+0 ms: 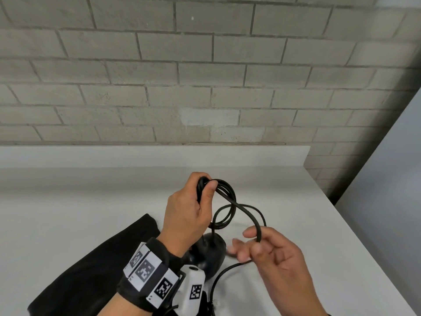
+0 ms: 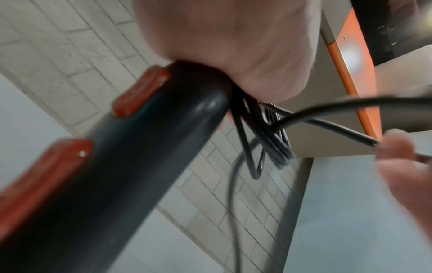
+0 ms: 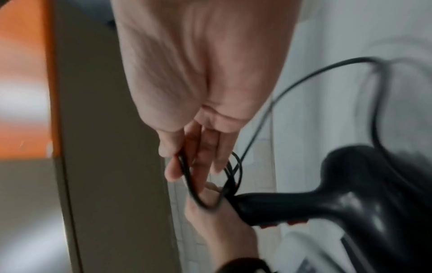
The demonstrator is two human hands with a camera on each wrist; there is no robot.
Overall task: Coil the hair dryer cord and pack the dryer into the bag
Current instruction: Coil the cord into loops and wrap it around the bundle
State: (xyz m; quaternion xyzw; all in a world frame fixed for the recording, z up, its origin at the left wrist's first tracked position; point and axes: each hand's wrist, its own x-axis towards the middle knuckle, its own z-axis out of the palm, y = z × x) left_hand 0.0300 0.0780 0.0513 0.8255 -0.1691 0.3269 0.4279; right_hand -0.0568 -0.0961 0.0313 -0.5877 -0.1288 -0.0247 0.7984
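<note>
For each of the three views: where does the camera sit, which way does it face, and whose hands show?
Head: on the head, facing down at the white table; both hands show.
Left wrist: along the left hand gripping the black hair dryer handle.
Right wrist: along the right hand pinching the black cord.
Shared: all three show the coiled cord.

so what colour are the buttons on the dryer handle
Red-orange, on the black handle; the buttons show best in the left wrist view.

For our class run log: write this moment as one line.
phase: coiling | left hand: grips dryer handle plus cord loops | right hand: pinches loose cord | bag: on table, dryer not inside
</note>
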